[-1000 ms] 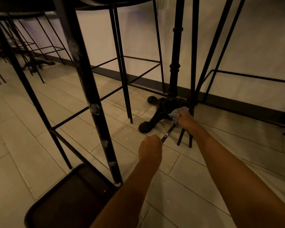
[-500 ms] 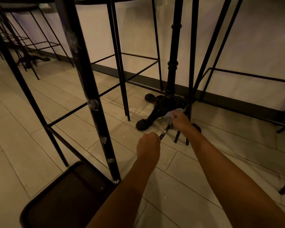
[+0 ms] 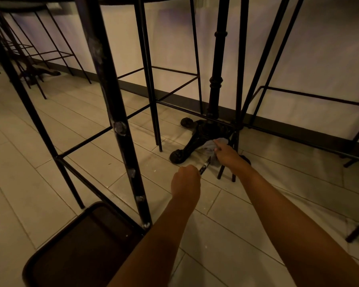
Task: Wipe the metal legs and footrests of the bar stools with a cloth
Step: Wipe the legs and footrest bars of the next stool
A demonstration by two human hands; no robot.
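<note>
My right hand [image 3: 226, 154] grips a grey cloth [image 3: 210, 147] wrapped round a thin black stool leg [image 3: 204, 166] low near the floor. My left hand [image 3: 186, 182] is closed round the nearer, lower stretch of that same leg, which shows pale scuff marks. The leg slants between my two hands. A close black stool leg [image 3: 112, 112] with white marks crosses the left middle, and its footrest bars [image 3: 91, 137] run along the floor tiles.
A cast black table base [image 3: 199, 137] with round feet stands just behind my right hand. More stool frames [image 3: 278, 94] line the white wall. A dark brown seat or tray [image 3: 81, 249] lies at the lower left on the tiled floor.
The view has shifted slightly. My right hand with the cloth has slid a little along the leg, and my left hand keeps its grip on the leg.
</note>
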